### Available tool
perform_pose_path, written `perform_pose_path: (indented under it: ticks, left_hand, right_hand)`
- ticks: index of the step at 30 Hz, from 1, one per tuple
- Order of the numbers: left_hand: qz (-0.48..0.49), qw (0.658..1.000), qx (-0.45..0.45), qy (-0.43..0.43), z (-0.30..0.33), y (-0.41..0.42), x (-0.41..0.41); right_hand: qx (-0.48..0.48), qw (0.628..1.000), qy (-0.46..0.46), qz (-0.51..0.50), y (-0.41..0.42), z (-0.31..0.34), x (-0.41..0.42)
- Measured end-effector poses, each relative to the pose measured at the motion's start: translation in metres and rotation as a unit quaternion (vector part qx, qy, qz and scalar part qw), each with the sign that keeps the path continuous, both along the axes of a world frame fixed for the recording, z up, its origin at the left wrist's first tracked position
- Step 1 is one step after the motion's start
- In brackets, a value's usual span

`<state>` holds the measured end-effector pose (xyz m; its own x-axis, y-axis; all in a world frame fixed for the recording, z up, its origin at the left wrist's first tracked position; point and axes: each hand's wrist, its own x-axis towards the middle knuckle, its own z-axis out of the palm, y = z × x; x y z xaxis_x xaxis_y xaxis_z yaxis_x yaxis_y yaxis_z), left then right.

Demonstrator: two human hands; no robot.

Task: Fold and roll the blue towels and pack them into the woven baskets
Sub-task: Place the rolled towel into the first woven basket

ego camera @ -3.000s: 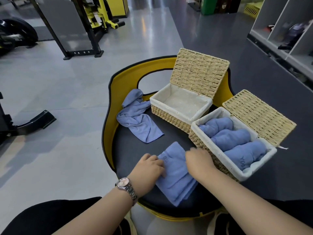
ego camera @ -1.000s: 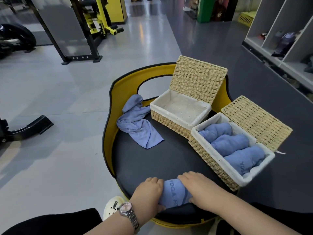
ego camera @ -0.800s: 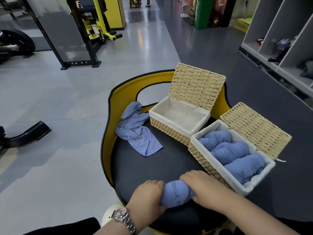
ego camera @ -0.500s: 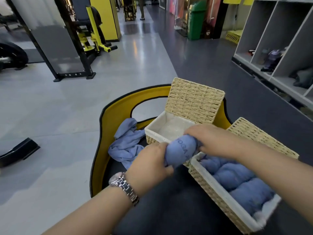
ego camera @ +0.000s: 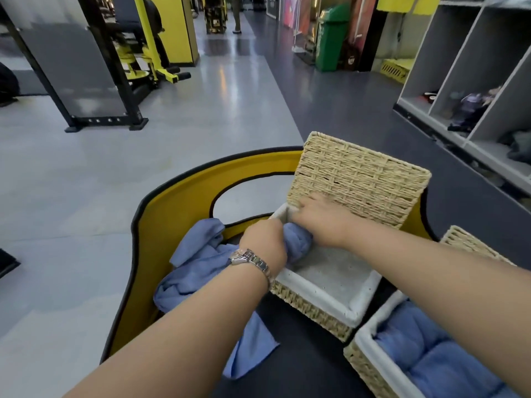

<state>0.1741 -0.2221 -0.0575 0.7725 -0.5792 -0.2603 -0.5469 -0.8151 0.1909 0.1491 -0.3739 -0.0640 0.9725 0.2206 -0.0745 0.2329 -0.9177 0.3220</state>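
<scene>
A rolled blue towel [ego camera: 298, 244] sits in the far left corner of the open woven basket [ego camera: 319, 307], which has a white lining and a raised lid [ego camera: 356, 179]. My left hand [ego camera: 265, 242] grips the roll's left end and my right hand [ego camera: 321, 219] presses on its right end, inside the basket. A second woven basket [ego camera: 367, 360] at the lower right holds rolled blue towels [ego camera: 439, 366]. A loose, crumpled blue towel [ego camera: 198, 265] lies to the left of the first basket, partly under my left forearm.
Both baskets stand on a round black seat [ego camera: 310, 357] with a yellow back rim [ego camera: 184, 202]. Grey gym floor surrounds it, with a black and yellow exercise frame [ego camera: 109, 81] at the far left, a green bin [ego camera: 330, 38] at the back and open shelves [ego camera: 471, 90] on the right.
Both hands finished rolling the towel at the seat's near edge, lifted the roll, and carried it forward into the empty basket. The camera view has tipped up and moved closer.
</scene>
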Motion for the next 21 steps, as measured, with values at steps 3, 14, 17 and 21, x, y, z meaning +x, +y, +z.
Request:
perform_pose_path:
  ticks: [3, 14, 17, 21]
  left_hand:
    - [0.0, 0.999, -0.025, -0.048, -0.01, 0.001, -0.005]
    - [-0.006, 0.995, 0.095, 0.008, -0.003, -0.006, 0.004]
    - [-0.005, 0.995, 0.101, 0.018, -0.005, -0.01, 0.012]
    - [0.002, 0.997, 0.075, 0.023, -0.002, -0.003, 0.006]
  right_hand:
    - [-0.02, 0.997, -0.039, 0.061, 0.003, -0.014, -0.004]
    - [-0.065, 0.998, 0.008, -0.02, 0.024, -0.011, -0.01]
    - [-0.066, 0.997, 0.021, -0.025, 0.026, -0.014, -0.006]
    - [-0.017, 0.996, 0.044, -0.073, 0.03, -0.008, -0.014]
